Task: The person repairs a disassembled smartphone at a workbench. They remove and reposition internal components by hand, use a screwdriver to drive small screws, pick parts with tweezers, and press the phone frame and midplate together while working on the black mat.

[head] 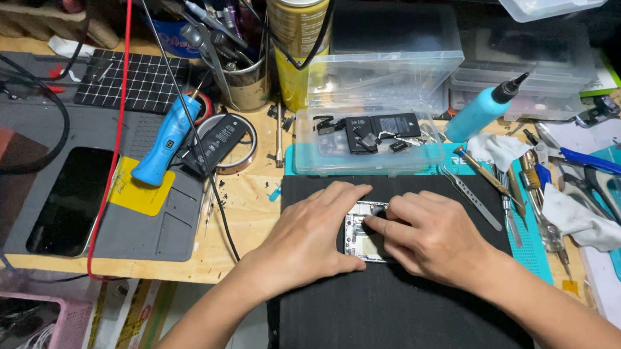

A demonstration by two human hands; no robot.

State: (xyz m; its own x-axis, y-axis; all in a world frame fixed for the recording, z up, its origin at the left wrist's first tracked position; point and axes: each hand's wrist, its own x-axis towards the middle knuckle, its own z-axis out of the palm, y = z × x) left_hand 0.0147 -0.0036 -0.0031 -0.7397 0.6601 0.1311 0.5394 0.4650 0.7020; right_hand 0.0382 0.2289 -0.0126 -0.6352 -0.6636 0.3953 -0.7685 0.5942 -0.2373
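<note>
- Both hands lie on an opened phone (361,230) on the black mat (395,312): the left hand (312,234) is flat, fingers together, pressing down over the phone's left side without closing round it.
- Right hand (427,236) rests on the phone's right side, fingers curled, fingertips (371,223) pushing into the bare frame; whether they pinch anything small I cannot tell.
- Only a strip of phone shows between the 2 hands.
- Far left: a grey mat (161,232) bearing a dark screen (71,201), with a blue tool (164,143) further back.
- Behind the hands: a clear parts tray (366,161) and a yellow can (296,41).
- Right: a blue bottle (481,112), tweezers (471,196), white cloths (585,220).
- Red and black cables (114,146) cross the left side, clear of the hands.
</note>
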